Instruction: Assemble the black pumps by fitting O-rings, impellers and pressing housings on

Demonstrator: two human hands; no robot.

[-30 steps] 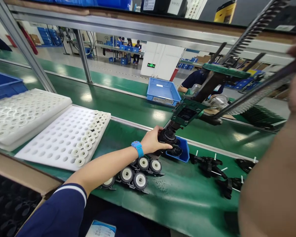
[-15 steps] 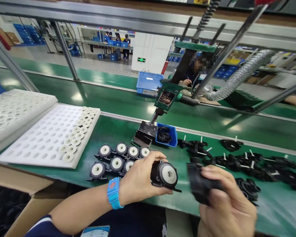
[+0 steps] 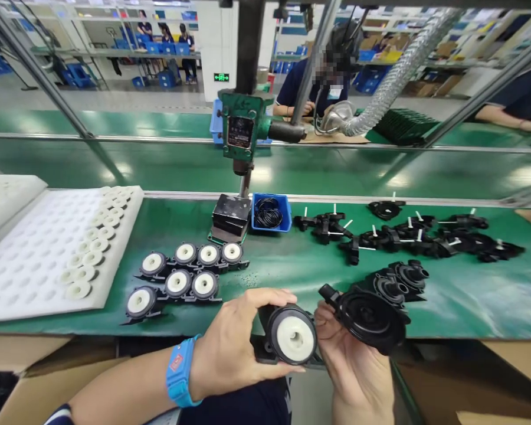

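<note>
My left hand [image 3: 234,336], with a blue wristband, is closed around a black round housing [image 3: 265,321] whose front carries a white disc [image 3: 294,337] with a small centre hole. Close by on the right, my right hand [image 3: 351,366] grips a black round cover [image 3: 371,319] with a short side spout. The cover's ringed face is turned up towards me, and the two parts are held slightly apart. To the left, several similar housings [image 3: 177,283] with white discs stand in two rows on the green bench [image 3: 265,271].
A green press [image 3: 241,127] stands behind a black block [image 3: 231,213]. Beside it, a blue bin [image 3: 285,221] holds black rings. White foam trays [image 3: 22,254] with white discs lie left. Black parts with white pins [image 3: 389,236] and more covers [image 3: 393,283] lie right. A co-worker [image 3: 292,88] sits opposite.
My right hand has turned the cover so its round ringed face shows, and brought it nearer the housing. The housing's disc now faces me more squarely. The camera view has swung right and down.
</note>
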